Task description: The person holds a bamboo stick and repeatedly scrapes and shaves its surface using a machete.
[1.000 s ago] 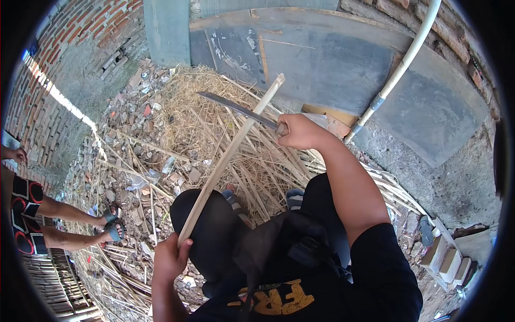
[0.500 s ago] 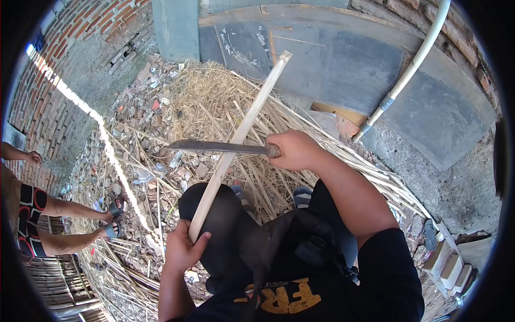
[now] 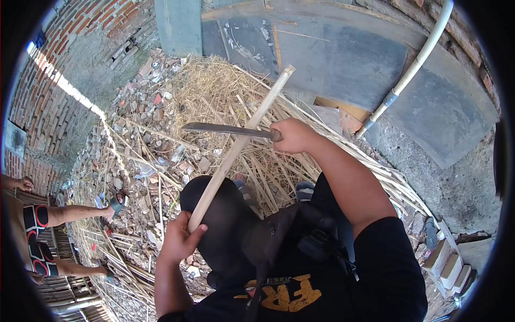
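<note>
A rough brick wall [image 3: 48, 107], its red courses uneven and partly smeared with grey mortar, curves up the left side. Flat grey panels [image 3: 338, 59], scuffed and flecked with white, lean along the far side. Between them spreads rubble [image 3: 134, 139] of jagged stones and broken brick. On it, straight, pale split sticks [image 3: 268, 182] lie in a loose, crisscrossed heap, with a mat of fine, tangled straw [image 3: 206, 91] at its far end. A round, smooth, off-white pipe [image 3: 418, 64] with a grey joint slants in front of the panels.

At the left edge stands another person [image 3: 35, 228] in patterned shorts and dark sandals [image 3: 118, 203].

A long, flat wooden strip [image 3: 228, 163], pale and squared along its edges, slants up and away over the wearer's black-clad knee [image 3: 206, 188]. The left hand [image 3: 181, 239] grips its near end, fingers wrapped round and thumb along the side. The right hand [image 3: 292, 136] is clenched round the short handle of a knife [image 3: 220, 129]. Its long, dark, dull metal blade lies crosswise over the strip, about midway along, with the tip pointing left; whether the edge cuts into the wood cannot be told.
</note>
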